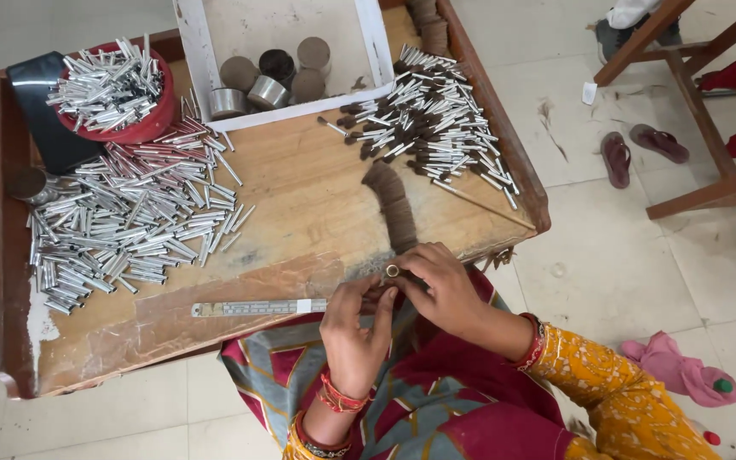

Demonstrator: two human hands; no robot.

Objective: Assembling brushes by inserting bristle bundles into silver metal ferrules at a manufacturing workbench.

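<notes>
At the near edge of the worn wooden counter (300, 204), both hands pinch one small silver metal tube (393, 271) packed with dark brown fibre. The left hand (353, 328) closes on it from below, the right hand (446, 285) from above. A row of dark brown fibre tufts (393, 209) lies just beyond. Loose empty silver tubes (121, 217) are heaped at left, fibre-filled tubes (436, 119) at right.

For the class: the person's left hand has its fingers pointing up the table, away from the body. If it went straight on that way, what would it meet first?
Probably the small metal tube both hands pinch, already at the left hand's fingertips; beyond it, the row of dark bristle tufts. Depth is uncertain.
</notes>
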